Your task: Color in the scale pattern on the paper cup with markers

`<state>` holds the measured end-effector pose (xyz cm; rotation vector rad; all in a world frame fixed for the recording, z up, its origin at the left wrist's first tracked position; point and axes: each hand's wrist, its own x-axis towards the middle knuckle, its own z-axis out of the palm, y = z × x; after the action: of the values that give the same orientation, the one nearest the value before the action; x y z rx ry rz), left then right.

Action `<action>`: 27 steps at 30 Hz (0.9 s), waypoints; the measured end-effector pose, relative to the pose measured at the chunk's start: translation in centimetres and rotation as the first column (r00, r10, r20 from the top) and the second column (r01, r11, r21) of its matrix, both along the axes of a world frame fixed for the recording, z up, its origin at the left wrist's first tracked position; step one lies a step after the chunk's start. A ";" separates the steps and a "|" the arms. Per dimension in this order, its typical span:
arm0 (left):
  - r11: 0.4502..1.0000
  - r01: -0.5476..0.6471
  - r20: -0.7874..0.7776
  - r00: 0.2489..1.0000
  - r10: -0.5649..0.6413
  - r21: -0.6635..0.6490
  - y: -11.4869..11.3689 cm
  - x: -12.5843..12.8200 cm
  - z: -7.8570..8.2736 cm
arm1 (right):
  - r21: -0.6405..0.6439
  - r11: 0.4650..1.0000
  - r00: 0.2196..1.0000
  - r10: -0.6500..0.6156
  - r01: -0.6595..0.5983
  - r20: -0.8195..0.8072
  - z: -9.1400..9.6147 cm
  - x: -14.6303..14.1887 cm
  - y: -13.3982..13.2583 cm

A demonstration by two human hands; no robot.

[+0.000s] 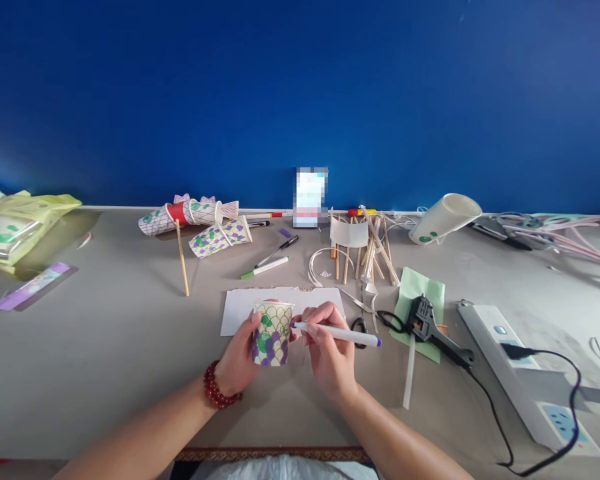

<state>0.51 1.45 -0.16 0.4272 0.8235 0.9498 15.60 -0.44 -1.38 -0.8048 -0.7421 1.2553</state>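
My left hand [240, 353] is wrapped round a paper cup [271, 337] that has a scale pattern, partly coloured purple and green. In my right hand [333, 353] is a white marker [343, 333] with a purple end. Its purple tip is close to the cup's right side; whether it touches I cannot tell. Behind the cup lies a white sheet of paper [233, 310]. A green-tipped marker [265, 268] and a black pen [280, 248] rest beyond the sheet.
Decorated cups [223, 237] lie at the back left, beside a wooden stick [182, 260]. A phone [310, 200] leans on the blue wall. Wooden sticks [375, 247], stacked cups [445, 217], a glue gun [425, 327], scissors [360, 331] and a power strip [510, 373] are to the right.
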 end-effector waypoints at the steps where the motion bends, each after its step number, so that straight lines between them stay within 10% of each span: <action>1: 1.000 0.016 0.005 1.000 -0.016 -0.013 0.0 0.0 0.0 | -0.015 1.000 1.000 0.006 -0.007 -0.013 0.1 0.1 0.1; 20: 0.999 0.053 -0.011 0.999 -0.053 -0.006 0.3 0.0 -0.4 | 0.016 0.998 0.997 0.069 -0.068 -0.032 0.1 0.3 0.1; 27: 0.999 0.045 -0.071 0.996 -0.045 0.001 0.1 0.0 -0.7 | 0.147 0.987 0.978 0.031 -0.062 0.204 0.5 0.4 -0.4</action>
<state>0.48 1.54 -0.87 0.4826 0.8737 0.8980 15.99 -0.83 -0.88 -0.7992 -1.0143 1.1535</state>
